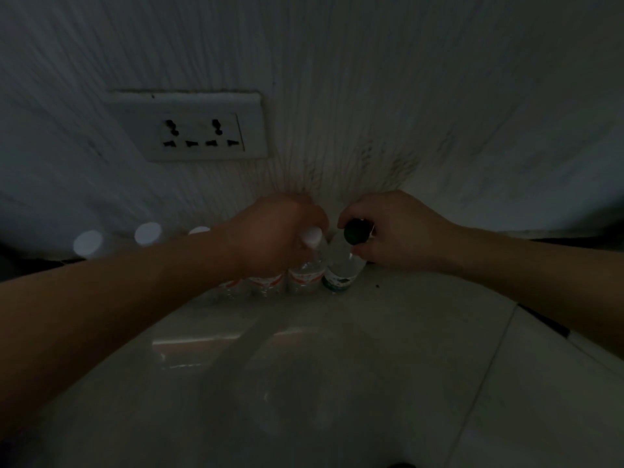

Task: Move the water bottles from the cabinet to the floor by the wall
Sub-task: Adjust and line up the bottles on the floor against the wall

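Observation:
A row of clear water bottles stands on the pale floor tiles against the wall. My left hand is closed around the neck of a white-capped bottle with a red label. Right beside it, my right hand grips the top of a dark-capped bottle with a green label. Both bottles stand upright, touching the floor at the row's right end. More red-label bottles stand to the left, partly hidden by my left forearm. Their white caps show above my arm.
A white double wall socket sits on the ribbed wall, up and left of the bottles. Glossy floor tiles stretch toward me, with a grout line at the right. The scene is dim.

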Action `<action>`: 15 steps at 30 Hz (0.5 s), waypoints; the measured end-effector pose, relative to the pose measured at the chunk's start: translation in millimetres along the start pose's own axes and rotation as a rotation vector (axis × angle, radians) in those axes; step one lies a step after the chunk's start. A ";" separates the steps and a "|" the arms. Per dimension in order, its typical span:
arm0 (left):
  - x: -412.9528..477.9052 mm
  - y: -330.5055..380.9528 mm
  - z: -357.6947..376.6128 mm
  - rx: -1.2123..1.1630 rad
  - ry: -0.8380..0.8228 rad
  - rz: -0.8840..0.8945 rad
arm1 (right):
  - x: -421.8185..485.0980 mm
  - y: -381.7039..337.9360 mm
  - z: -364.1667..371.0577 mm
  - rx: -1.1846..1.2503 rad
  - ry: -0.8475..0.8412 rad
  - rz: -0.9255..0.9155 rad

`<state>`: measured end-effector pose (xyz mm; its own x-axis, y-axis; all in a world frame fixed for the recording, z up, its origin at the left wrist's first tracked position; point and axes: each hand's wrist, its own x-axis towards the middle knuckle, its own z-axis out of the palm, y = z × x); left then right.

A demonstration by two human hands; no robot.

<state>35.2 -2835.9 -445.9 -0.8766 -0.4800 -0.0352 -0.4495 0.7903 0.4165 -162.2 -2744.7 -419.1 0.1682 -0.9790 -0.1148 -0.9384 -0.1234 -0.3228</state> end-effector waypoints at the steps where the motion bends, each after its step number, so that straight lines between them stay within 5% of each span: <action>1: 0.1 0.4 -0.5 0.000 -0.001 0.000 | -0.3 -0.4 -0.2 0.002 -0.001 -0.002; 15: -2.2 5.4 -0.6 0.001 0.010 -0.009 | -1.0 1.1 3.8 0.007 0.001 0.010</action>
<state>34.8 -2830.7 -443.0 -0.8710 -0.4904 -0.0301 -0.4572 0.7864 0.4154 -162.3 -2743.3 -422.9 0.1588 -0.9804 -0.1166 -0.9379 -0.1129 -0.3281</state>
